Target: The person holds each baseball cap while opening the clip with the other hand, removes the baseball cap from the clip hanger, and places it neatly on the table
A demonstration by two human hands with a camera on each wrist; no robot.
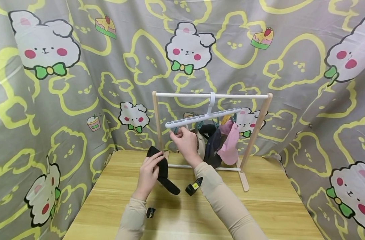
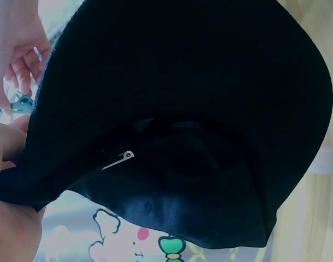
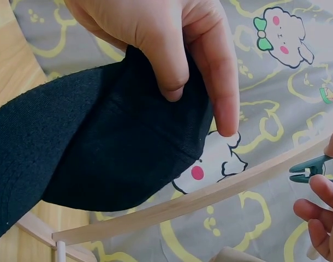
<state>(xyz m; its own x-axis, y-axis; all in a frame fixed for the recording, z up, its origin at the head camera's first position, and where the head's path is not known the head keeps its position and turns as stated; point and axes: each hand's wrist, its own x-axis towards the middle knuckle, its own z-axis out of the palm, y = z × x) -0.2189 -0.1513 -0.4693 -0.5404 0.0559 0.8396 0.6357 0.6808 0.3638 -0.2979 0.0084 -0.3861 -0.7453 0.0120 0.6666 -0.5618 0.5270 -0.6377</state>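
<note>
My left hand [image 1: 148, 171] grips a black cap [image 1: 162, 168] in front of the rack's left post. In the left wrist view the underside and inside of this cap [image 2: 210, 71] fill most of the picture. Up at the left end of a white hanger [image 1: 194, 119], my right hand [image 1: 187, 143] pinches a dark green clip [image 3: 308, 170]. That clip's jaws stand apart in the right wrist view, with no cloth between them. The cap is below and apart from the clip. Farther right, a beige cap [image 1: 201, 145], a dark cap [image 1: 213, 150] and a pink cap [image 1: 230, 146] hang from the hanger.
The hanger hooks over the white top bar [image 1: 182, 95] of a wooden rack, tilted with its left end lower. The rack's right foot [image 1: 244, 181] stands on the wooden table [image 1: 269, 206]. Patterned curtains [image 1: 110, 60] surround the table. Black straps [image 1: 194, 187] sit near my wrists.
</note>
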